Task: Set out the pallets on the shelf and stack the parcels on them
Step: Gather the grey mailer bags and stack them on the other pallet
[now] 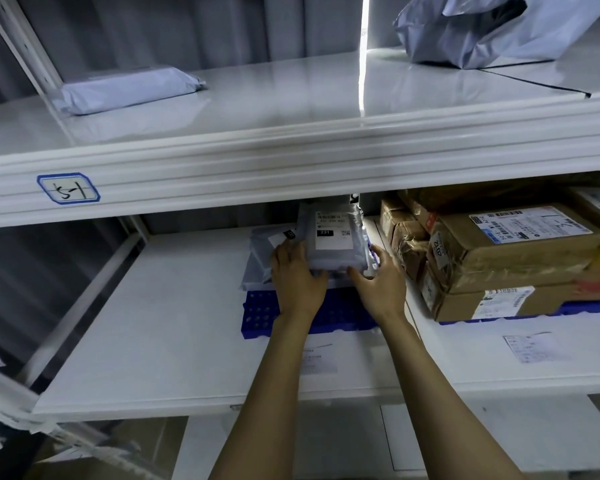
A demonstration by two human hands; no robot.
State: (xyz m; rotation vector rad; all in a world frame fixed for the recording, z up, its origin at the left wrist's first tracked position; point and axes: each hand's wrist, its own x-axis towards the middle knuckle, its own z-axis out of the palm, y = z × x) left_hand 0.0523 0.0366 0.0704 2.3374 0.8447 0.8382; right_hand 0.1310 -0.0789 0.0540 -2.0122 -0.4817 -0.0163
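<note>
Holds a grey plastic mailer parcel (333, 244) with a white printed label between both hands, just above centre of view, toward the back of the lower white metal shelf (153, 323). Grips its 9 o'clock side with the left hand (297, 282), fingers reaching up along the edge, thumb curled onto the near edge. Cups its 3 o'clock side and near corner with the right hand (381, 285), thumb hooked on the near edge, fingers bent round the side. Rests over a blue perforated plastic pallet (260, 311), whose near strip shows bare toward 6 o'clock. Overlaps a second, flatter grey mailer (258, 258) poking out toward 9 o'clock on the same pallet. At 3 o'clock, just beside the right hand: stacked brown cardboard boxes (506, 251) with taped seams and white shipping labels, on another blue plastic pallet (582, 308). At 4 o'clock, flat on the shelf: a white printed paper sheet (530, 348). On the upper white shelf (291, 95): a flat grey poly mailer (125, 88) at 10 o'clock, a crumpled grey plastic bag (482, 29) at 1 o'clock. On its front beam at 9 o'clock: a blue-bordered handwritten tag (68, 188).
</note>
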